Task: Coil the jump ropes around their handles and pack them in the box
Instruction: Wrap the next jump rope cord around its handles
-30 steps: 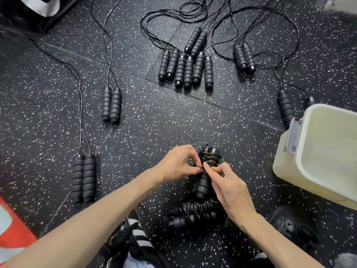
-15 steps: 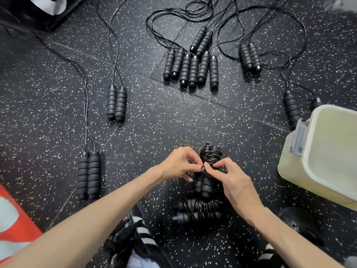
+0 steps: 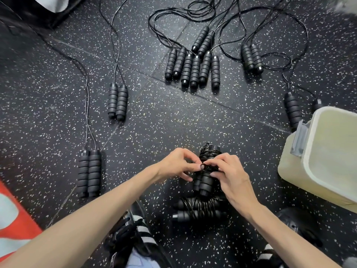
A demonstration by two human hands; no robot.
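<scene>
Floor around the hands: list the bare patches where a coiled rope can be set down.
Bare floor lies between the left handle pair, the six-handle cluster and the hands. Another patch separates the hands from the box. Crowded: beneath the hands, where a coiled rope lies, and the tangled cords.

Underfoot, black rubber floor (image 3: 158, 120) speckled all over with white flecks, thin seams between tiles running diagonally across the middle. At the lower left edge, an orange-red mat (image 3: 17, 215) with pale patches, lying flat on the floor. Up in the top left corner, a dark object (image 3: 38, 10) with a white patch, too cropped to identify.
</scene>
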